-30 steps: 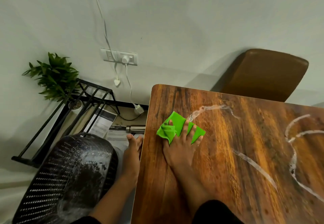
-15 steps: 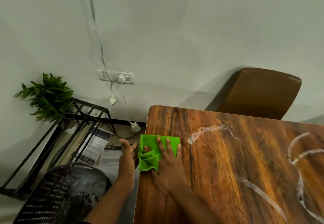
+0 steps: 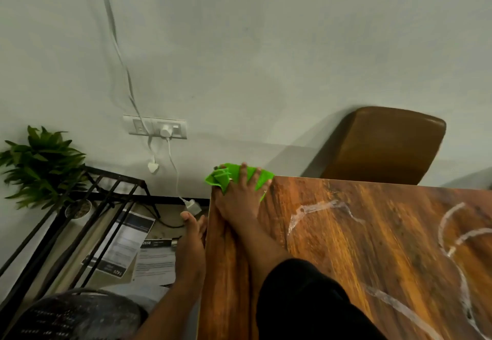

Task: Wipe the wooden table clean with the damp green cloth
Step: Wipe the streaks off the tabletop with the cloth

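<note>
Pressing under the right hand [image 3: 241, 201], green cloth [image 3: 222, 178] at the table [image 3: 372, 233] corner

The table [image 3: 372, 246] lies bare toward its right edge; a brown chair [image 3: 383, 145] crowds its far edge.

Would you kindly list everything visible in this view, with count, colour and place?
table: one, brown wood, right foreground
streaks: several, white, on the table
cloth: one, green, far left table corner
chair: one, brown, behind the table
socket panel: one, white, on the wall
cables: two, white, hanging from the panel
plant: one, green, far left
rack: one, black, under the plant
papers: a few, white, on the floor
basket: one, dark, bottom left
left hand: beside the table's left edge
right hand: flat on the cloth
</note>
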